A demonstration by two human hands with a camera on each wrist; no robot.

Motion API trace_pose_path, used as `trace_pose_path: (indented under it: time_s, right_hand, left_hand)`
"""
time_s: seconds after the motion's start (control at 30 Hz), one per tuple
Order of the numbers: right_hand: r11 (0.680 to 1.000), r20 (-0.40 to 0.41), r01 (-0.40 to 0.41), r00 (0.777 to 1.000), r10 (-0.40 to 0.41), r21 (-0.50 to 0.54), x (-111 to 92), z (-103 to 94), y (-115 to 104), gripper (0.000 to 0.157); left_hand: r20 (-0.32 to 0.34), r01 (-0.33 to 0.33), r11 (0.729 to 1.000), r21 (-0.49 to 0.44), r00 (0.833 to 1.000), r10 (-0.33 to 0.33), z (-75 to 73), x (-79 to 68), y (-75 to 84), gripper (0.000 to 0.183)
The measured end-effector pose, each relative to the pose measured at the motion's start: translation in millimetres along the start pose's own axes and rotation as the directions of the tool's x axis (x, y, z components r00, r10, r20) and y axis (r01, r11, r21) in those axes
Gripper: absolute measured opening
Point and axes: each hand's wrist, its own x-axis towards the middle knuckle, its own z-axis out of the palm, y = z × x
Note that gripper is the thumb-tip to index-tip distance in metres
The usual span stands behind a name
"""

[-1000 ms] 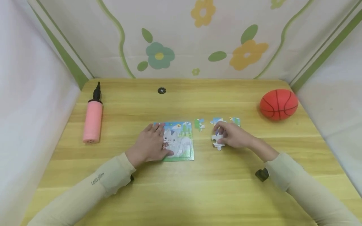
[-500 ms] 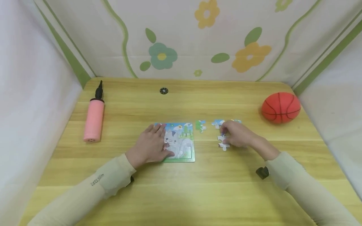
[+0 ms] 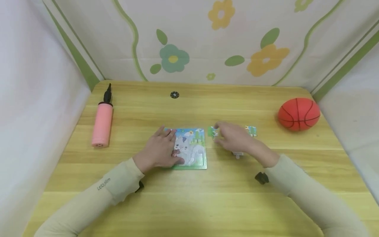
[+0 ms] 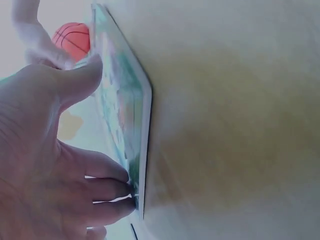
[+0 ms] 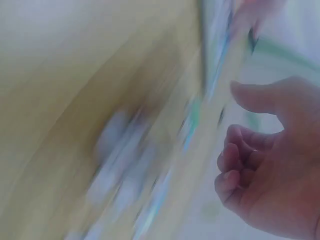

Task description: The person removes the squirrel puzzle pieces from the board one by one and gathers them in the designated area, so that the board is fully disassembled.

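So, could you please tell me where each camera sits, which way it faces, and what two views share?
Head: worn on the head, facing forward and down at the table; the left hand, right hand and sleeves show.
Left wrist: worn there, facing the puzzle; the left hand shows, with part of the right hand beyond.
Right wrist: worn there, facing blurred loose pieces; the right hand shows, plus part of the left hand.
Shared: head and left wrist both show the red ball.
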Motion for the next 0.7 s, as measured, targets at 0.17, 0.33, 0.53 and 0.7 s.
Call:
trace_pose_path:
  time_s: [0.17,0.33,0.53,0.7]
  right_hand:
    - [0.990,-0.015,0.135,0.991,-0.136,-0.030,31.7,16.9,-52.5,0.045]
    - [0.978,0.045,0.197,0.980,-0.195,-0.069,57.1,36.2,-83.4,0.054]
    - [0.974,0.083,0.205,0.977,-0.197,-0.095,69.1,47.3,-98.2,0.055]
    - [0.978,0.094,0.179,0.981,-0.169,-0.107,74.5,51.7,-99.7,0.051]
  left_hand:
    - [0.012,-0.014,0.997,-0.073,1.000,0.015,-3.4,-0.9,-12.2,0.102]
    - [0.066,-0.043,0.986,-0.163,0.996,0.055,-7.4,-5.0,-32.8,0.107]
    - [0.109,-0.052,0.972,-0.231,0.991,0.079,-6.7,-7.7,-43.7,0.110]
    - [0.119,-0.041,0.975,-0.218,0.991,0.068,-3.5,-6.4,-43.2,0.109]
